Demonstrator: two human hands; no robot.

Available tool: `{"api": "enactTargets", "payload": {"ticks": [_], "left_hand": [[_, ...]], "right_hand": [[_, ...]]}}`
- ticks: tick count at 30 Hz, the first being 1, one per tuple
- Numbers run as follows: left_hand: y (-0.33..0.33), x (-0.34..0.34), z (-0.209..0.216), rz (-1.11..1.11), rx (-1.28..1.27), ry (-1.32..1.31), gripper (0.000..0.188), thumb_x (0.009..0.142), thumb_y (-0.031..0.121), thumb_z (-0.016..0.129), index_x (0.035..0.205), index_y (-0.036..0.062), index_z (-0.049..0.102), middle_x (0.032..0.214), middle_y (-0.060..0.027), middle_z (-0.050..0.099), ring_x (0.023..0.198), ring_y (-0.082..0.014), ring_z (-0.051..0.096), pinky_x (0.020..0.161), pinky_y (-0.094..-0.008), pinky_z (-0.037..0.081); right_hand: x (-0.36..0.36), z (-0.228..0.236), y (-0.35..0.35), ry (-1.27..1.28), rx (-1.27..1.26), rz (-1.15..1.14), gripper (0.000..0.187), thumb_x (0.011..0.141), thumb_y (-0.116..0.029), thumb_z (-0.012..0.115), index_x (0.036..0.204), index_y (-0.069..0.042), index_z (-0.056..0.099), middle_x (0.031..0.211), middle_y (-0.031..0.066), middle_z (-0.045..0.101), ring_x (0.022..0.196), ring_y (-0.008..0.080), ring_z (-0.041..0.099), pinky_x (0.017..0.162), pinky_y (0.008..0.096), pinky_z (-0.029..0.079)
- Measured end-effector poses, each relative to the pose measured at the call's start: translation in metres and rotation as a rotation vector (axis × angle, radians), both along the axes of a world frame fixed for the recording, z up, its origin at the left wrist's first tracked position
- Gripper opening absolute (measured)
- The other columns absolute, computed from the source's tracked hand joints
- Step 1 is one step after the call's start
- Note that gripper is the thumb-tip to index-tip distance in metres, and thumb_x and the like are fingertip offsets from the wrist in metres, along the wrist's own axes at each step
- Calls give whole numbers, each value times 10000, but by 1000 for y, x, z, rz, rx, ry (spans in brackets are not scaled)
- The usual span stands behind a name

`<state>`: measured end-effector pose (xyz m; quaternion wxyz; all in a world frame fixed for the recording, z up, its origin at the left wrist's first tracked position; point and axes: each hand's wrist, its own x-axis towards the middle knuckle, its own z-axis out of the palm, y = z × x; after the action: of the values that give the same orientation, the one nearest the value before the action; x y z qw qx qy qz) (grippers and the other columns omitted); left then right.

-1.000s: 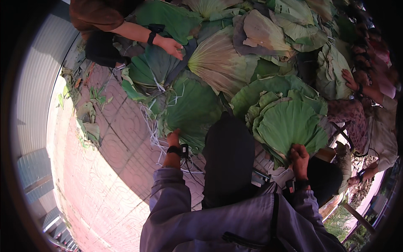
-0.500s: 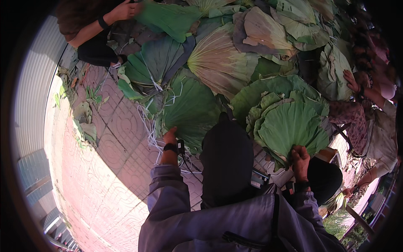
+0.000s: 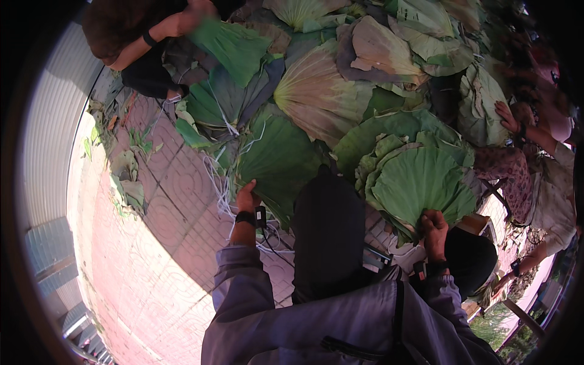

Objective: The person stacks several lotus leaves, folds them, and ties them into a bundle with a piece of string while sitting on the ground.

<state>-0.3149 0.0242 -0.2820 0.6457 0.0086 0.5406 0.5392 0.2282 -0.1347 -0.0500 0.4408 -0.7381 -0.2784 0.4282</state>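
Observation:
My right hand [image 3: 434,230] is closed in a pinch on the lower edge of a stack of lotus leaves [image 3: 420,179], fanned out in front of my right knee. The top leaf is bright green with ribs spreading from the pinched point. Left of my knee, my left hand [image 3: 246,198] is closed on the near left edge of a large dark green lotus leaf [image 3: 277,155]; its thumb shows on top, and the other fingers are mostly hidden. White plastic twine [image 3: 218,182] lies tangled beside this hand.
A wide heap of green and browned lotus leaves [image 3: 322,91] spreads ahead. At the far left a person [image 3: 159,36] holds a green leaf [image 3: 234,48]. Another person [image 3: 547,194] sits at the right, a hand on pale leaves [image 3: 480,109]. Leaf scraps [image 3: 126,176] lie on the paving [image 3: 176,213].
The far-left person's hand and leaf have shifted slightly, the leaf coming lower. My left hand has moved a little, and its leaf's near edge has shifted. My right hand stays nearly still.

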Motion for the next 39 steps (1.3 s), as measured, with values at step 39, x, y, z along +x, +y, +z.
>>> {"api": "enactTargets", "payload": {"ticks": [39], "left_hand": [[-23, 106, 166, -880, 204, 1246, 324, 793, 58, 641, 1102, -34, 622, 852, -161, 696, 738, -252, 645, 696, -379, 508]], "right_hand": [[12, -21, -10, 25, 81, -53, 8, 892, -47, 595, 899, -49, 599, 781, -41, 559, 672, 63, 486, 589, 253, 415]]}}
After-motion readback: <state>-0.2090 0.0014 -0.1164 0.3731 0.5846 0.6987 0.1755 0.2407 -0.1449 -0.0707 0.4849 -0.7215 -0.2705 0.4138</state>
